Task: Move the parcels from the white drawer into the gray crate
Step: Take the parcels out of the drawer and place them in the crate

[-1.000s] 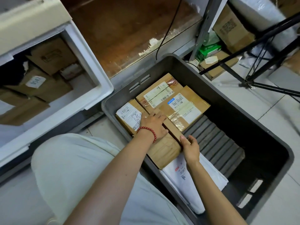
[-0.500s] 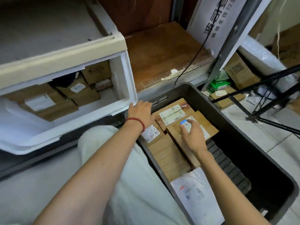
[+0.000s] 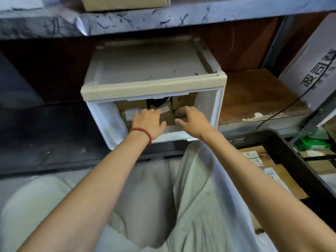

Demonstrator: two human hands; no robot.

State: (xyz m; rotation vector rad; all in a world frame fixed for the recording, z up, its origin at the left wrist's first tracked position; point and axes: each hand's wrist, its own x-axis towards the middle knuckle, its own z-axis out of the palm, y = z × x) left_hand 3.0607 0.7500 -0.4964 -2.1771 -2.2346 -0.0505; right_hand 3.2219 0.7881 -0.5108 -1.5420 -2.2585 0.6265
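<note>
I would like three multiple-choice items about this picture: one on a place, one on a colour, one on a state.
1. Where is the gray crate?
A. right of the white drawer
B. on the shelf above
C. behind the drawer

2. What colour is the bracelet?
A. blue
B. red
C. yellow

3. What are the two hands doing?
A. resting on the knees
B. carrying one parcel over the crate
C. reaching into the drawer

Key: 1 A, the crate sits low at the right. 2 B, red beads circle the left wrist. 3 C, the left hand and the right hand are among the parcels.
</note>
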